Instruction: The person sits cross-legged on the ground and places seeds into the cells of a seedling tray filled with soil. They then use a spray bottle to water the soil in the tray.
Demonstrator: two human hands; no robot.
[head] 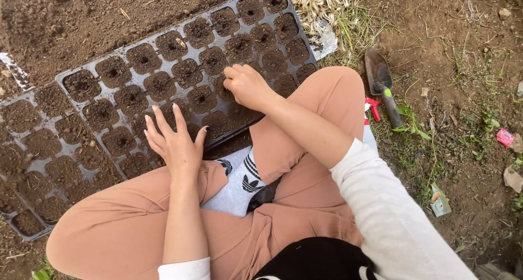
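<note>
A black seedling tray [217, 43] with several soil-filled cells lies on the ground in front of my crossed legs. Each cell has a small dimple in the soil. My right hand [246, 85] hovers over the tray's near right cells, fingers curled in and pinched together; whether it holds anything I cannot tell. My left hand [174, 139] rests flat with fingers spread on the tray's near edge, holding nothing. A second tray [38, 165], also full of soil, lies to the left.
A garden trowel [381, 84] with a green-and-black handle lies on the dirt to the right, next to a red object [373, 107]. Small litter scraps [505, 137] and sparse weeds dot the right side. Bare tilled soil lies beyond the trays.
</note>
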